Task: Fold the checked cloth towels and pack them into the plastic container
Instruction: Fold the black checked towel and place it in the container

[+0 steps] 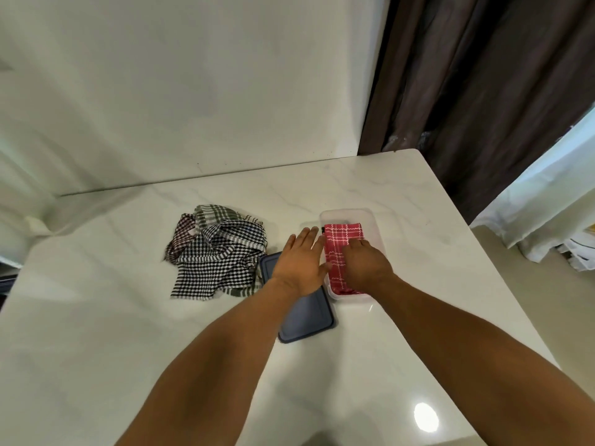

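Note:
A folded red checked towel (338,249) lies inside the clear plastic container (370,220) on the white marble table. My right hand (365,267) rests on top of the towel with fingers curled, pressing it down. My left hand (301,257) lies flat with fingers apart beside the container's left wall, its fingertips touching the towel's left edge. A heap of unfolded checked towels (215,249), black-and-white, green and dark red, sits to the left of my hands.
The container's dark blue lid (306,317) lies flat on the table under my left wrist. A wall stands behind the table (96,317). Brown curtains (483,91) hang at the back right, past the table's right edge.

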